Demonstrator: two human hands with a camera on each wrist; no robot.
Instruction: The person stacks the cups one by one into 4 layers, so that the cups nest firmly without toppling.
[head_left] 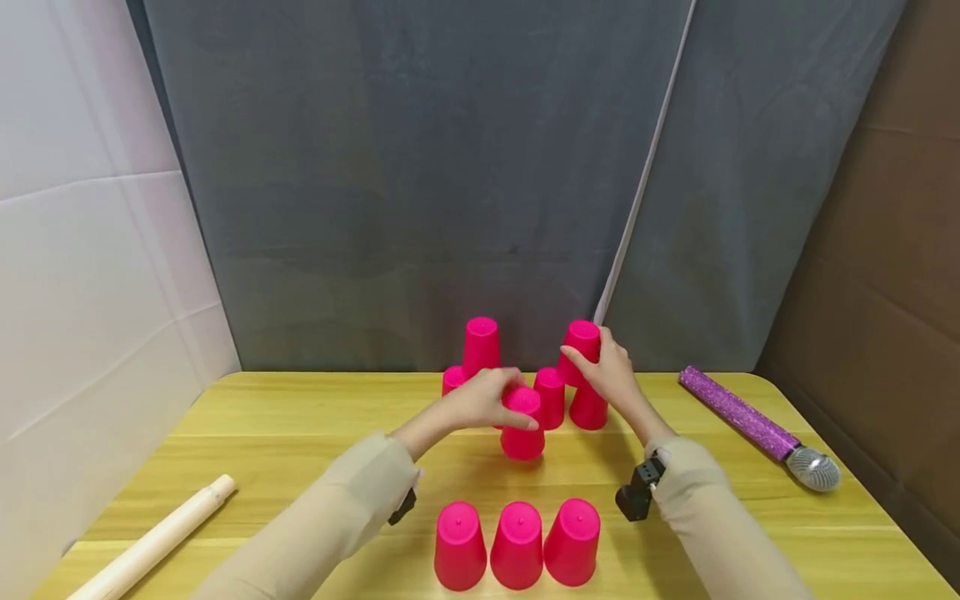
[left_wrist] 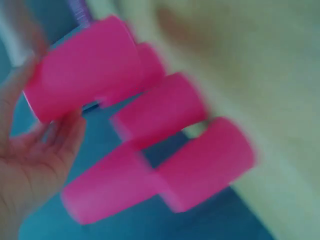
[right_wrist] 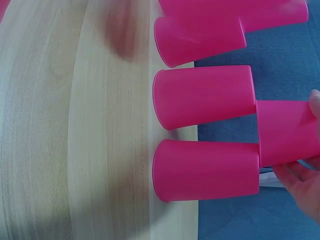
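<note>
Mid-stack, the left hand (head_left: 487,402) grips a lower cup (head_left: 522,423) while the right hand (head_left: 611,372) grips a top cup (head_left: 581,343), which likely needs careful seating next.

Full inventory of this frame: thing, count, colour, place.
front cups: 3, pink, upside down in a row at the near table edge
back cups: at least 6 in view, pink, upside down, stacked in tiers mid-table
table: 1, yellow wood
dowel: 1, pale wood, near left
microphone: 1, purple glitter handle, silver head, right side
backdrop: grey cloth behind the table
left hand: fingers round the cup nearest the front of the stack
right hand: holds the upper right cup
</note>
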